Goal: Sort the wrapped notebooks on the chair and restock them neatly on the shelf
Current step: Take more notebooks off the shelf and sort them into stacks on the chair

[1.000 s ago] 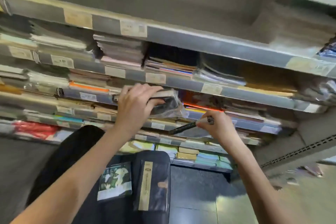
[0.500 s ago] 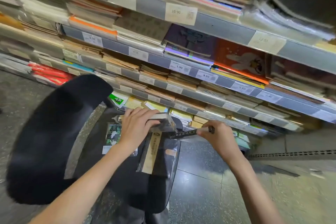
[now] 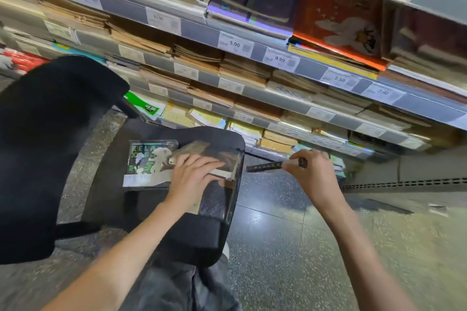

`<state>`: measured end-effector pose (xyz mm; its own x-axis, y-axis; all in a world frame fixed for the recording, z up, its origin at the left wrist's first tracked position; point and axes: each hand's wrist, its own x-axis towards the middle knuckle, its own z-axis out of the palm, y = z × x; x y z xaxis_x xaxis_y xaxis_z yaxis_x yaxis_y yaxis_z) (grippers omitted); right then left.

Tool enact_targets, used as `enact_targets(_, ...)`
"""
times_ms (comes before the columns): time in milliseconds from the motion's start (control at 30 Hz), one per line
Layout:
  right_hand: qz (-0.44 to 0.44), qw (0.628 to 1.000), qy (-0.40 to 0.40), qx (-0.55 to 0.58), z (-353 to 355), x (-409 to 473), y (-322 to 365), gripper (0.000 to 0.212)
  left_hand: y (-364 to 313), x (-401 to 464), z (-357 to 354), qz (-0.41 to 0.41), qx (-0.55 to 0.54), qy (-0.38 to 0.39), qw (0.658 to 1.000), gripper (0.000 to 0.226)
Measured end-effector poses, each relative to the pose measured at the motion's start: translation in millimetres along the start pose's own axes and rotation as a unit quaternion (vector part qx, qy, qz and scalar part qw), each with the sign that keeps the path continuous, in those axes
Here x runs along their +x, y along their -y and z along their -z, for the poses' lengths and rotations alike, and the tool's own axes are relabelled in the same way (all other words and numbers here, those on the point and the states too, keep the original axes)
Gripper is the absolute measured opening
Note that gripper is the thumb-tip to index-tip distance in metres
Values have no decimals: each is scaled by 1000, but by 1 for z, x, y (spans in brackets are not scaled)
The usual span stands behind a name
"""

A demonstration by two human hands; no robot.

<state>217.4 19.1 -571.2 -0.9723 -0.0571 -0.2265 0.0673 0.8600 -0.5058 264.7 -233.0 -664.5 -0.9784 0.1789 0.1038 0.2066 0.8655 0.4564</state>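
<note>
My left hand (image 3: 194, 171) grips a dark wrapped notebook (image 3: 209, 156) low over the black chair seat (image 3: 151, 209), on top of another dark wrapped notebook (image 3: 217, 199) lying there. A green-and-white wrapped notebook (image 3: 146, 164) lies flat on the seat just left of that hand. My right hand (image 3: 313, 171) hovers right of the chair over the floor, pinching a thin black pen-like stick (image 3: 267, 166) that points left. The shelf (image 3: 252, 50) with stacked notebooks rises behind the chair.
The chair's black backrest (image 3: 45, 146) fills the left side. Shelf rails carry price tags (image 3: 235, 44). Brown and coloured notebook stacks fill several tiers. Glossy speckled floor (image 3: 290, 235) spreads to the right, with a perforated metal base strip (image 3: 404, 183) beyond.
My left hand has carried the dark wrapped notebook from shelf height down to the chair seat. My view has tilted downward. The right hand kept the black stick throughout.
</note>
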Motion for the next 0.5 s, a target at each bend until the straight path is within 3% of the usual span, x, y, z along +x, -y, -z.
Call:
enact_targets(200,13,1000,-19,9,-15,-5,-6,24,-6,-31,-27,-8,35,16,999,30)
enact_targets(367,30,999,-32,7,-30,-14,-3,26,-6,-59,-50,-5,62,88,994,45)
enact_targets(500,49,998,-33,-1,-43,-21,2,28,-2,-74,-57,35,33,104,993,38)
